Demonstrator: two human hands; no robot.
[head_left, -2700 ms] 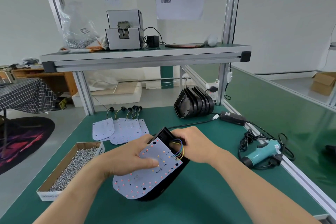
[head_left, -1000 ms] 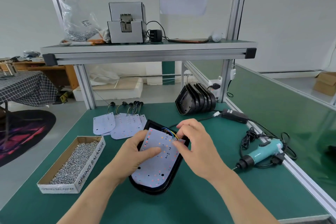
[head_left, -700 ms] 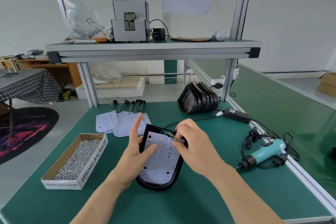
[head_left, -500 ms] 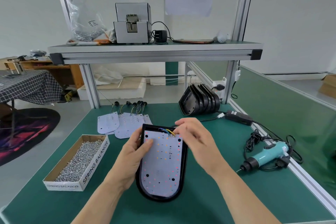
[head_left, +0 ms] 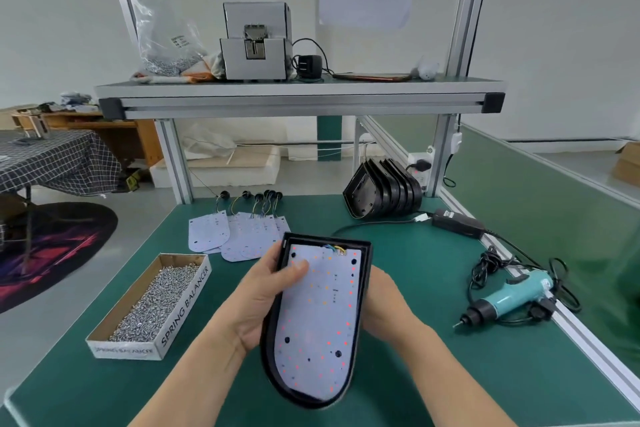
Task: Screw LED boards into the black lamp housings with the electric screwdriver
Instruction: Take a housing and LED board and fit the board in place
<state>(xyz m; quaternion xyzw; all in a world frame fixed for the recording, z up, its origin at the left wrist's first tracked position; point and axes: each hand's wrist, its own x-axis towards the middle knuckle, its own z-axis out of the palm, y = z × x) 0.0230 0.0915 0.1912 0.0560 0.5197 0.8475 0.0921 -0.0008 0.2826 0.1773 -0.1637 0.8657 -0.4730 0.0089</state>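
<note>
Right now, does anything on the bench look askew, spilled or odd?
Nothing spilled or damaged. The LED board sits squarely in the black housing, held by the left hand and right hand. No screws lie outside their box. Only the electric screwdriver looks untidy: on its side near the bench's right edge, cord tangled beside it.

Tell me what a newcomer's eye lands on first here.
At centre, the left hand and right hand hold a black housing with a white, red-dotted board seated in it. A teal screwdriver lies untouched on the bench to the right; an open box of screws sits to the left.
</note>
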